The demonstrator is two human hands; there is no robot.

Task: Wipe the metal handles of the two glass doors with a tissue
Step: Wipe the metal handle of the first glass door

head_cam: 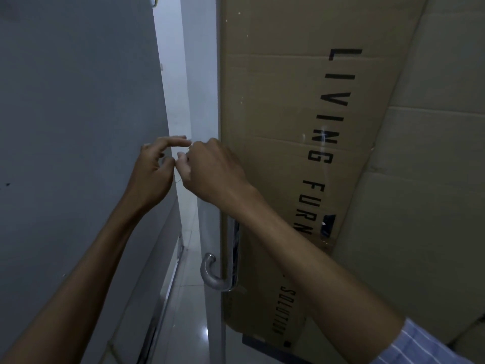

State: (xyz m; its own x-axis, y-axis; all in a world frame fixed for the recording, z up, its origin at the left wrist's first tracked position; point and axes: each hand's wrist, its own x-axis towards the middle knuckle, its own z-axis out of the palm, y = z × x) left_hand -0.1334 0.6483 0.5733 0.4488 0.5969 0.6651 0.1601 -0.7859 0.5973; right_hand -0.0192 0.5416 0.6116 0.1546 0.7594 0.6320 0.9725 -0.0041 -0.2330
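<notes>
Both hands are meeting at the door gap, the left hand loosely spread, the right hand curling, its grip untellable, well above the curved shiny metal handle on the glass door.

Tall brown cardboard box, printed with black "LIVING FURN" lettering, leaned upright at right. Plain grey wall panel seen at left. Glossy white tiled floor seen below, between them.

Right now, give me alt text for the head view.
Both hands, left hand and right hand, meet at the gap between two glass doors, pinching something small, too unclear to name. Below them hangs a curved metal handle; a cardboard box stands behind the right door.
</notes>
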